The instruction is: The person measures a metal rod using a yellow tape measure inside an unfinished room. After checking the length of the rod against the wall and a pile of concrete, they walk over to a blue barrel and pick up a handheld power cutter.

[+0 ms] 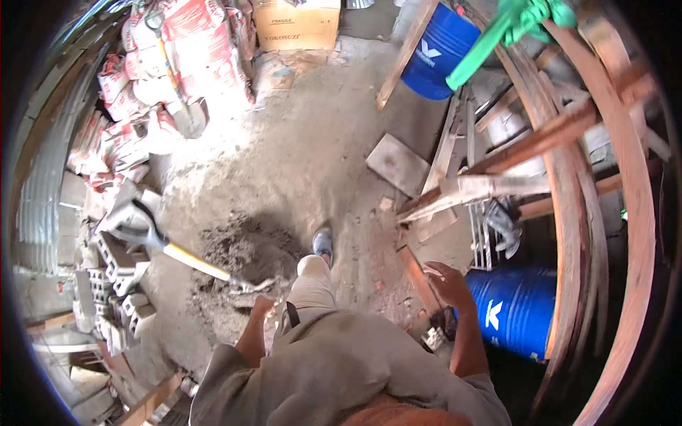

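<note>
My left hand (265,307) hangs beside my thigh, its fingers mostly turned down out of sight. Just beyond it, a shovel with a yellow shaft (196,260) and a D-shaped grip slants over a heap of wet grey mortar (245,248); its blade end lies at the heap, close to the hand. I see no clear contact between the two. Out to my right side, my right hand (449,284) is open and holds nothing, fingers apart. Nearest to it are a lying blue drum (515,309) and a reddish board (419,280).
Red-and-white sacks (188,42) are stacked far left, with another shovel (188,119) leaning there. Hollow blocks (135,312) line the left. A cardboard box (298,25) sits at the back. Wooden beams (625,184) frame the right, near an upright blue drum (437,53) and green cloth (508,32).
</note>
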Available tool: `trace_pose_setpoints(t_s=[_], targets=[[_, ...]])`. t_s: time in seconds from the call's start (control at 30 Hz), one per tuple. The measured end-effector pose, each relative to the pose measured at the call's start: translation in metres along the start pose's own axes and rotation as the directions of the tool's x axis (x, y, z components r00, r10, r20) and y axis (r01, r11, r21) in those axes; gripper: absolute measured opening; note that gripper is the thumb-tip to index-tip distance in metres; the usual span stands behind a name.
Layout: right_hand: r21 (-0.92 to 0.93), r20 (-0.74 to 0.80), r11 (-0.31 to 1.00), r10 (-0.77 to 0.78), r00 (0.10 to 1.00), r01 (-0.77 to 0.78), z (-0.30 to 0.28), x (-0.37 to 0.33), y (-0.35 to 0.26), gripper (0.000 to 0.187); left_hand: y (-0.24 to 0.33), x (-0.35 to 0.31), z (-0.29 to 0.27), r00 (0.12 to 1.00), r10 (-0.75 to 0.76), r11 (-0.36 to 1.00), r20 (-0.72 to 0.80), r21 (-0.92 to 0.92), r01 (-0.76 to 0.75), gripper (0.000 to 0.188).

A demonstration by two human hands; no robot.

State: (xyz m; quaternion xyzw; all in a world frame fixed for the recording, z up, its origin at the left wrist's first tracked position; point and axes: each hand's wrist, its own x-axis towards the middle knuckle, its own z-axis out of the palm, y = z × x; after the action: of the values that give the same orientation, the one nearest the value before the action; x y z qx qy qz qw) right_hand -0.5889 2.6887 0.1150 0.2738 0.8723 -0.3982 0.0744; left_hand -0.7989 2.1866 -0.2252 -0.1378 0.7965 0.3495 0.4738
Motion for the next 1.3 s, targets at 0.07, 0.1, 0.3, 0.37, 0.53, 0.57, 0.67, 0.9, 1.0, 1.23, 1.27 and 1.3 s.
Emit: trace_pose_setpoints(t_s=[0.07, 0.1, 0.3, 0.37, 0.53, 0.57, 0.67, 0.9, 1.0, 1.23, 1.27, 1.3], targets=[[0.05, -0.102, 0.996, -0.071, 0.992, 0.077, -0.002, 0.052, -0.038, 0.044, 0.104, 0.025, -0.009, 0.996, 0.015, 0.937, -0.089, -0.347, -0.045, 0.037], [0.133, -0.164, 0.981, -0.116, 0.98, 0.138, -0.001, 0.086, -0.061, 0.046, 0.164, 0.028, -0.017, 0.995, 0.004, 0.772, 0.104, -0.633, 0.063, 0.049], [-0.12, -0.316, 0.741, -0.659, 0.682, 0.661, 0.016, 0.258, -0.213, 0.075, 0.508, -0.051, -0.025, 0.773, 0.591, 0.291, 0.233, -0.954, 0.065, 0.068], [-0.068, -0.251, 0.697, -0.704, 0.664, 0.714, 0.024, 0.308, -0.251, 0.079, 0.574, -0.091, -0.033, 0.646, 0.698, 0.312, 0.31, -0.943, 0.115, 0.069], [-0.218, -0.369, 0.593, -0.786, 0.496, 0.775, 0.005, 0.452, -0.258, 0.063, 0.68, -0.107, -0.086, 0.564, 0.729, 0.236, 0.388, -0.916, 0.324, 0.072], [-0.301, -0.344, 0.66, -0.748, 0.567, 0.688, 0.003, 0.485, -0.246, 0.06, 0.697, -0.091, -0.101, 0.568, 0.718, 0.234, 0.403, -0.908, 0.347, 0.072], [-0.272, -0.374, 0.899, -0.428, 0.823, 0.344, -0.014, 0.592, -0.192, 0.054, 0.73, -0.013, -0.14, 0.43, 0.776, 0.465, 0.461, -0.879, 0.103, 0.074], [0.01, -0.301, 1.0, -0.002, 0.954, 0.005, -0.062, 0.732, -0.144, 0.051, 0.641, 0.239, -0.31, 0.824, 0.481, 0.769, -0.301, 0.595, -0.232, 0.07], [0.028, -0.148, 1.0, -0.005, 0.989, 0.01, -0.097, 0.793, -0.182, 0.052, 0.554, 0.287, -0.363, 0.937, 0.288, 0.842, -0.198, 0.519, -0.15, 0.051], [-0.01, -0.336, 0.996, -0.086, 0.938, 0.088, -0.167, 0.94, -0.255, 0.051, 0.584, 0.377, -0.372, 0.997, 0.072, 0.908, -0.012, 0.414, -0.06, 0.038], [0.026, -0.35, 0.995, -0.078, 0.934, 0.092, -0.174, 0.96, -0.259, 0.05, 0.604, 0.398, -0.377, 0.996, 0.092, 0.898, 0.015, 0.43, -0.089, 0.037], [0.072, -0.377, 0.987, -0.108, 0.92, 0.145, -0.177, 0.976, -0.262, 0.049, 0.624, 0.421, -0.381, 0.992, 0.118, 0.886, 0.047, 0.446, -0.127, 0.035]])
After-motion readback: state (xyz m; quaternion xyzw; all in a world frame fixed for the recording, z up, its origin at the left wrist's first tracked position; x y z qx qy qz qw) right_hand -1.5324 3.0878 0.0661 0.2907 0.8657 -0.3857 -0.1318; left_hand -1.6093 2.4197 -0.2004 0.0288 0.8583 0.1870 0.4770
